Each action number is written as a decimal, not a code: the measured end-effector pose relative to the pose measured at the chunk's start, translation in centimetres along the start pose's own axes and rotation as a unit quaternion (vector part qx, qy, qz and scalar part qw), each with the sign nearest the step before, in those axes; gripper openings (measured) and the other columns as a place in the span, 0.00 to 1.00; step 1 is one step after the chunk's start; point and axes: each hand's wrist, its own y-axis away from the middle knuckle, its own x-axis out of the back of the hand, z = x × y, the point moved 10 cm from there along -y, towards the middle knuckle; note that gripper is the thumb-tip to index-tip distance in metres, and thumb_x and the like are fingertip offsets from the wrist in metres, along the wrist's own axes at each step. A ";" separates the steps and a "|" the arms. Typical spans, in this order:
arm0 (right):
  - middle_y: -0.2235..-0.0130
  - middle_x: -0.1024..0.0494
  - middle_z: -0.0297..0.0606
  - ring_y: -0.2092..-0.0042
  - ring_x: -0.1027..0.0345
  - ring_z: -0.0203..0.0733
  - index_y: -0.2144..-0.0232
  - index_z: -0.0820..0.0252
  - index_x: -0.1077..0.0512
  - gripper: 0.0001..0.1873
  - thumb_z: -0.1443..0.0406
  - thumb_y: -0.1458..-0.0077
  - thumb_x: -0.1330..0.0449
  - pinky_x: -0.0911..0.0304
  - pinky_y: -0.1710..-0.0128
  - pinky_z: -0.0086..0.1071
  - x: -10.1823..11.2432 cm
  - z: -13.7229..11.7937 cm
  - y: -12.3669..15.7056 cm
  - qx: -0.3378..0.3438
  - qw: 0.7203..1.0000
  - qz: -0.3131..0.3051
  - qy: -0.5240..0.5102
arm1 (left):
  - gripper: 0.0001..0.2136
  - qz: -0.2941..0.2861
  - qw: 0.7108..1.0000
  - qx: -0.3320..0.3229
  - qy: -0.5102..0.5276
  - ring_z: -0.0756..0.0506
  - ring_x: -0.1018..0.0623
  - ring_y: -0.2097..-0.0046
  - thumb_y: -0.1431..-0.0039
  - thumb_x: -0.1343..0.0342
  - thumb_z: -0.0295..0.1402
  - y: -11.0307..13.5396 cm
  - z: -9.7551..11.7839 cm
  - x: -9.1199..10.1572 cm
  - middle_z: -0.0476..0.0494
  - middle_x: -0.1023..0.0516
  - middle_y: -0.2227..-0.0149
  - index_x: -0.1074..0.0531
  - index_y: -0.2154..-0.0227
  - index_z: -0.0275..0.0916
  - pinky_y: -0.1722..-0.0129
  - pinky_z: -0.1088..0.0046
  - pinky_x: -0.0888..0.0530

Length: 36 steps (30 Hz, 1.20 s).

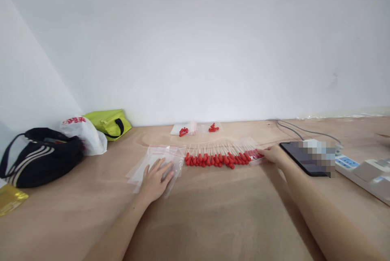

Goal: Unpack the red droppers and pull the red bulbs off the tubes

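Tabletop [213, 216]: light brown, kinda wood-looking, busy along the back half
Left end: striped black bag [45, 157], white plastic bag [93, 137], lime-green bag [108, 120], plus a gold packet [12, 199] nearer the front
Middle: loose stack of clear zip bags [164, 153], with a row of red-tipped sticks [219, 160] just beside it
Back edge: two clear packets [192, 127] showing red bits
Right end: dark phone [297, 157], white power strip [347, 161], grey cable [310, 131]

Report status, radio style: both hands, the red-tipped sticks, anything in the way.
Left hand spread on plastic bags. Right hand at right end of red-tipped sticks, laid in a row. Phone close beside right hand.
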 end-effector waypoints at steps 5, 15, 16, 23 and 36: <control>0.78 0.29 0.38 0.74 0.36 0.38 0.80 0.61 0.31 0.12 0.60 0.53 0.48 0.47 0.76 0.27 2.1 -2.5 0.6 0.073 0.992 0.098 -0.019 | 0.17 -0.047 0.995 0.089 -0.010 0.41 0.44 0.41 0.40 0.59 0.37 -0.1 -2.2 -1.3 0.42 0.43 0.42 0.37 0.49 0.46 0.46 0.55 0.47; 0.74 0.34 0.37 0.73 0.40 0.37 0.76 0.59 0.39 0.15 0.53 0.51 0.50 0.44 0.73 0.31 7.5 -7.7 6.1 0.189 0.908 0.287 -0.237 | 0.16 0.061 0.993 0.099 -0.005 0.39 0.35 0.48 0.43 0.55 0.33 -0.3 -3.9 0.0 0.39 0.35 0.48 0.32 0.54 0.41 0.50 0.63 0.37; 0.76 0.34 0.35 0.76 0.41 0.36 0.76 0.59 0.40 0.18 0.50 0.51 0.50 0.44 0.75 0.30 6.5 -7.7 6.5 0.172 0.905 0.246 -0.302 | 0.15 0.079 0.992 0.103 -0.006 0.39 0.35 0.47 0.44 0.55 0.33 -0.2 -3.8 0.5 0.38 0.35 0.49 0.32 0.54 0.40 0.50 0.61 0.37; 0.81 0.37 0.29 0.78 0.45 0.30 0.79 0.59 0.40 0.23 0.46 0.60 0.42 0.47 0.77 0.26 -4.5 -12.5 13.7 0.191 0.847 -0.161 -0.470 | 0.13 0.316 0.939 -0.089 0.108 0.40 0.37 0.47 0.43 0.57 0.34 2.9 2.8 6.6 0.38 0.32 0.55 0.32 0.59 0.37 0.47 0.61 0.40; 0.71 0.29 0.31 0.70 0.32 0.36 0.57 0.58 0.40 0.35 0.53 0.67 0.34 0.36 0.66 0.33 -9.4 -11.6 16.2 0.087 0.801 -0.312 -0.504 | 0.24 -0.053 0.925 -0.322 0.192 0.42 0.41 0.42 0.43 0.53 0.33 5.8 14.0 -0.4 0.42 0.44 0.42 0.48 0.43 0.45 0.47 0.58 0.37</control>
